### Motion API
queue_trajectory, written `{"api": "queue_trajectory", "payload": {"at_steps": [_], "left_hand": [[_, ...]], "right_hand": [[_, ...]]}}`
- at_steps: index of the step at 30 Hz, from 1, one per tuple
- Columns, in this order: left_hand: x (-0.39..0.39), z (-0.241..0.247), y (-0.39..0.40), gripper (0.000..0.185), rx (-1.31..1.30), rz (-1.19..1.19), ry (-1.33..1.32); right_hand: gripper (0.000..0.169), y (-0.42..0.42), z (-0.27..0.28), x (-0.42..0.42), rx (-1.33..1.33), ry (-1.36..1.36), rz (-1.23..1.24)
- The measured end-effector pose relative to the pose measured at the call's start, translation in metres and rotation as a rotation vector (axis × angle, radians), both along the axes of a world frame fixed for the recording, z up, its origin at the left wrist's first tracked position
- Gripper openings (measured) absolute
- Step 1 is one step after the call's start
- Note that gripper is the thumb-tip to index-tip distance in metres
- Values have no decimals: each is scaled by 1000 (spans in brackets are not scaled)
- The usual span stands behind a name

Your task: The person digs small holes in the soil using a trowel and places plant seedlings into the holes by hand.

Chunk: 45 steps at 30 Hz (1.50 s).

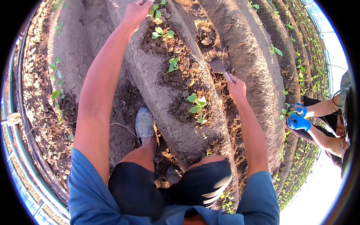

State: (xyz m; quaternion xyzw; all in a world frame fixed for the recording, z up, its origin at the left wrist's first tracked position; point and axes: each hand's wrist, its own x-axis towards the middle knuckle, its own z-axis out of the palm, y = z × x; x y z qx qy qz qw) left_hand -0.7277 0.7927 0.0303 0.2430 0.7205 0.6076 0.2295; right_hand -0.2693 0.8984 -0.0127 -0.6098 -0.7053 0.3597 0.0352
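My left hand (137,12) reaches to the top edge of the view, its fingers at a green seedling (155,11) on the soil ridge; whether they grip a leaf is hard to tell. My right hand (236,86) is closed around the handle of a hand trowel (218,66), whose flat blade lies against the soil in the furrow right of the ridge. Between my arms, more seedlings stand in crumbly soil along the ridge: one (162,33) just below the top one, one (173,65) in the middle and a larger one (198,107) nearer my knees.
At the right edge a person in blue gloves (299,122) holds a seedling over another row. Planted ridges (272,73) run along the right. On the left are a row of seedlings (56,70), a dark hose (21,84) and metal pipes. My shoe (144,122) rests in the furrow.
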Motion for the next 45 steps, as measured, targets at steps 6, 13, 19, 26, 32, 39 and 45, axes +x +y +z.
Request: {"api": "queue_trajectory", "payload": {"at_steps": [6, 13, 19, 26, 32, 39, 45], "left_hand": [[7, 16, 0, 53, -284, 173, 181], [-26, -4, 16, 43, -5, -99, -101], [-111, -66, 31, 42, 160, -270, -135], [-108, -35, 9, 47, 33, -25, -42], [-83, -41, -31, 42, -157, 15, 36], [-21, -11, -65, 64, -619, 20, 458], [-9, -22, -40, 66, -480, -12, 616]], "right_hand": [[39, -23, -31, 19, 65, 225, -94], [52, -42, 94, -6, 22, 410, 148], [47, -94, 179, -105, -390, 523, 196], [63, -107, 149, -213, -554, 545, 228], [46, -117, 142, -192, -526, 471, 253], [43, -68, 147, -161, -9, 391, 296], [46, -15, 117, -195, 199, 200, 361]]}}
